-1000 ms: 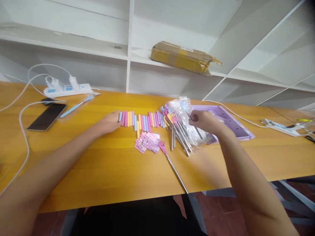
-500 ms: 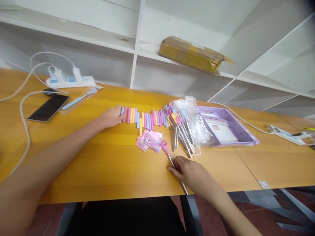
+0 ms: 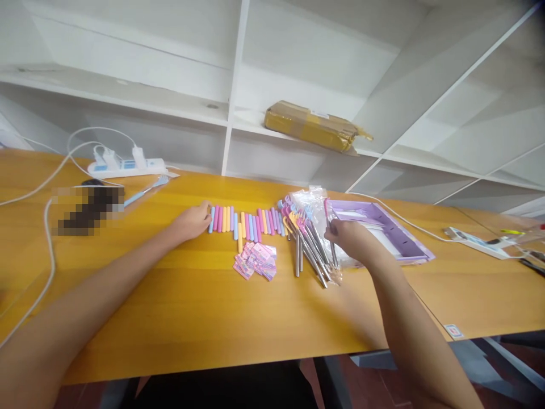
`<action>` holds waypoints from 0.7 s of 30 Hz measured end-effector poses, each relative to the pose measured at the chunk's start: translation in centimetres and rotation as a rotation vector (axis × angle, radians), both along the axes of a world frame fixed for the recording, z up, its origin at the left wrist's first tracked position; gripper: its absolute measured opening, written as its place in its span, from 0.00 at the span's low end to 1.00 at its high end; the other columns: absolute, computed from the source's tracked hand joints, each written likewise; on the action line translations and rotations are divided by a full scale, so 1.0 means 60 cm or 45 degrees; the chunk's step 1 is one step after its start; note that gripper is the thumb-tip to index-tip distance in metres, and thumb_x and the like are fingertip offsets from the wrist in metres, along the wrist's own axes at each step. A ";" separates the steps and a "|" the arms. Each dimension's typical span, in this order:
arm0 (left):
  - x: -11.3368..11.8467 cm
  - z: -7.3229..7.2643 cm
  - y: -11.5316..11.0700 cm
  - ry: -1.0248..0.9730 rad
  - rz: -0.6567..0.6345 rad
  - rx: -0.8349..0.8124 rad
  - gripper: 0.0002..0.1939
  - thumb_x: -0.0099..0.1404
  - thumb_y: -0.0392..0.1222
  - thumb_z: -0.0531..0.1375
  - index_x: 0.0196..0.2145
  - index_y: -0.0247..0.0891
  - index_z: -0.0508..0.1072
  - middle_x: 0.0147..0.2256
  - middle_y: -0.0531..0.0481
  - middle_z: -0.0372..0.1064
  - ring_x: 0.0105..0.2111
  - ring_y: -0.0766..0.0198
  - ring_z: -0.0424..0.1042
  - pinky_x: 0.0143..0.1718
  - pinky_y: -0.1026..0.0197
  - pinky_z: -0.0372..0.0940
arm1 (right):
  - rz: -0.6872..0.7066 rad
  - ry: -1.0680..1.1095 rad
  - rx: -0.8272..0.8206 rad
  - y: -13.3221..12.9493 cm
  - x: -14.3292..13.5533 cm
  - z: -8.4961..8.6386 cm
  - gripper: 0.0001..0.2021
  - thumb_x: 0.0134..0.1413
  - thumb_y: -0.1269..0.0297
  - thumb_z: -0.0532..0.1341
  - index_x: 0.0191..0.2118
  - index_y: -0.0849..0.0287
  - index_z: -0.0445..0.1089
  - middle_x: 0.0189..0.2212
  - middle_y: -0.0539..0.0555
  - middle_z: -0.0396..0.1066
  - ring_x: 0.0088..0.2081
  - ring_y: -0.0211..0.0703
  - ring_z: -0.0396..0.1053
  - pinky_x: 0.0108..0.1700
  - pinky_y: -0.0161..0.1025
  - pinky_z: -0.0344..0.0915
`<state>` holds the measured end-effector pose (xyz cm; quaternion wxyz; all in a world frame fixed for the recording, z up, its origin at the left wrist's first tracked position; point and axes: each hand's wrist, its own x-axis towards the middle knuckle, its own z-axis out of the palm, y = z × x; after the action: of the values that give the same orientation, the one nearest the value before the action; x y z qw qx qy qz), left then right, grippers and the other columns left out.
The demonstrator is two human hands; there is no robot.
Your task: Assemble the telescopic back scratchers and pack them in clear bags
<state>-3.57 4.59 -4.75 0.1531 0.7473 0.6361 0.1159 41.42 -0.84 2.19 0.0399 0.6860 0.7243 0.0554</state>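
My left hand (image 3: 193, 221) rests on the table at the left end of a row of pastel tubes (image 3: 249, 224), its fingers curled together against the endmost light-blue tube (image 3: 211, 220). My right hand (image 3: 349, 238) is closed around the metal shaft of a back scratcher with a pink claw head (image 3: 327, 205), held claw up above clear plastic bags (image 3: 309, 199). Left of this hand lies a pile of back scratchers (image 3: 313, 247), with metal shafts and claw heads in several colours. Pink printed cards (image 3: 256, 261) lie in a loose heap below the tubes.
A purple box (image 3: 409, 250) sits right of the bags. On the left are a power strip (image 3: 128, 166) with white cables, a blue-handled back scratcher (image 3: 135, 197) and a pixelated dark object (image 3: 91, 210). A taped carton (image 3: 310, 125) stands on the shelf behind.
My right hand has lifted the pink back scratcher from the table's front and carried it up over the plastic bags. My left hand stays by the row's left end. The camera view has tilted upward.
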 end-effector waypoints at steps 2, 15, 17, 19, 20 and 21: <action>-0.016 0.007 0.008 0.018 0.069 0.012 0.24 0.74 0.45 0.52 0.63 0.36 0.66 0.45 0.38 0.81 0.47 0.46 0.79 0.45 0.53 0.68 | -0.054 -0.087 -0.079 0.040 0.000 -0.008 0.11 0.67 0.61 0.57 0.32 0.57 0.69 0.26 0.57 0.73 0.28 0.45 0.67 0.31 0.40 0.49; -0.224 0.044 0.034 0.458 0.398 0.199 0.29 0.69 0.48 0.63 0.59 0.21 0.69 0.60 0.17 0.69 0.65 0.28 0.65 0.66 0.39 0.57 | 0.231 0.401 0.189 0.007 -0.046 -0.018 0.17 0.67 0.53 0.53 0.27 0.54 0.60 0.21 0.51 0.68 0.24 0.42 0.61 0.30 0.39 0.51; -0.233 0.031 0.045 0.477 0.295 0.164 0.26 0.70 0.46 0.60 0.59 0.24 0.70 0.59 0.20 0.70 0.63 0.32 0.68 0.65 0.42 0.58 | 0.292 0.493 0.222 -0.009 -0.078 -0.001 0.17 0.67 0.53 0.54 0.27 0.53 0.59 0.21 0.51 0.67 0.23 0.41 0.60 0.29 0.39 0.51; -0.232 0.024 0.052 0.474 0.320 0.200 0.27 0.70 0.46 0.59 0.60 0.24 0.68 0.59 0.20 0.70 0.61 0.33 0.70 0.62 0.44 0.61 | 0.357 0.551 0.243 -0.022 -0.106 0.013 0.18 0.68 0.53 0.54 0.27 0.53 0.57 0.21 0.50 0.66 0.23 0.41 0.59 0.30 0.39 0.51; -0.229 0.023 0.053 0.460 0.357 0.204 0.28 0.70 0.47 0.60 0.61 0.25 0.67 0.59 0.19 0.69 0.60 0.33 0.71 0.60 0.45 0.63 | 0.389 0.567 0.249 -0.027 -0.118 0.017 0.18 0.68 0.54 0.54 0.27 0.53 0.57 0.21 0.50 0.66 0.23 0.40 0.59 0.30 0.39 0.51; -0.225 0.023 0.053 0.435 0.368 0.195 0.31 0.69 0.49 0.62 0.61 0.25 0.66 0.60 0.19 0.68 0.60 0.33 0.71 0.58 0.46 0.65 | 0.420 0.581 0.249 -0.031 -0.129 0.018 0.18 0.69 0.54 0.53 0.27 0.54 0.57 0.21 0.50 0.66 0.24 0.40 0.59 0.31 0.39 0.51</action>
<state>-17.08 7.76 -3.39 -0.0320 0.6666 0.7426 0.0565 33.68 -2.70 3.29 -0.1998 0.5545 0.8075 -0.0249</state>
